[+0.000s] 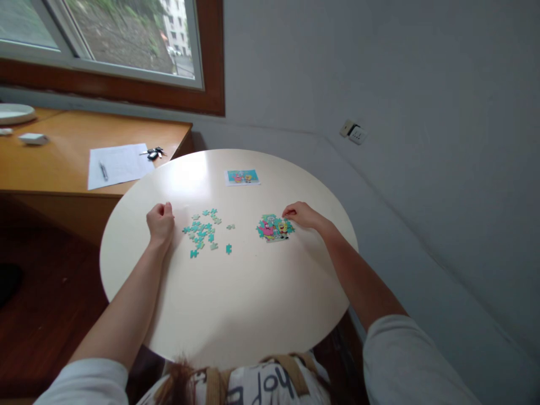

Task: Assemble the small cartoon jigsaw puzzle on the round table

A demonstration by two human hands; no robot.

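A partly joined jigsaw puzzle [272, 229] with pink and yellow cartoon figures lies on the round white table [236, 292]. My right hand [301, 215] is at its upper right edge, fingertips pinched on a puzzle piece there that they mostly cover. To the left lies a loose group of teal and pale green puzzle pieces [201, 232], with a few set apart from it. Beside that group, my left hand [161, 221] rests on the table closed in a fist, and no piece shows in it.
A small picture card [243, 177] with the same figures lies toward the far side of the table. On the wooden desk [63, 174] at left are a paper sheet [120, 163], a pen [103, 171] and keys [154, 153]. A wall stands close on the right.
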